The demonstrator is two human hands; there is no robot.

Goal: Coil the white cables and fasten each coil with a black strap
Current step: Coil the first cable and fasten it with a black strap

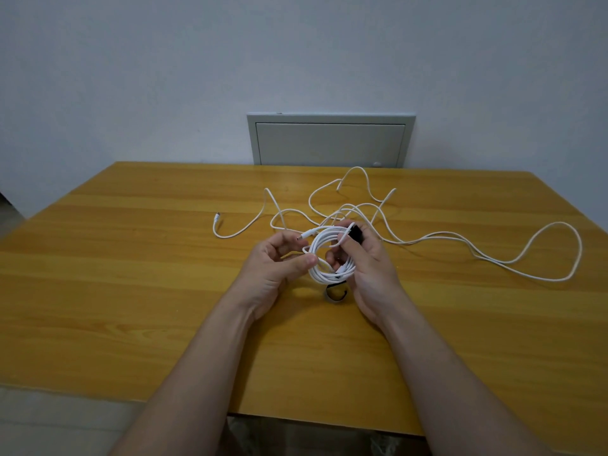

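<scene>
A white cable wound into a small coil (325, 273) hangs between both hands above the wooden table (131, 274). My left hand (278, 261) pinches the coil's left side with thumb and fingers, and a plug end sticks out by its fingertips. My right hand (365, 261) grips the coil's right side together with a black strap (357, 233) near its fingertips. A second black strap (335, 292) lies curled on the table just below the coil. Loose white cable (493, 258) sprawls in loops over the far and right part of the table.
A grey metal wall panel (330, 139) sits behind the table's far edge. One loose cable end with a plug (217, 214) lies left of the tangle. The table's near edge runs across the bottom, with floor below.
</scene>
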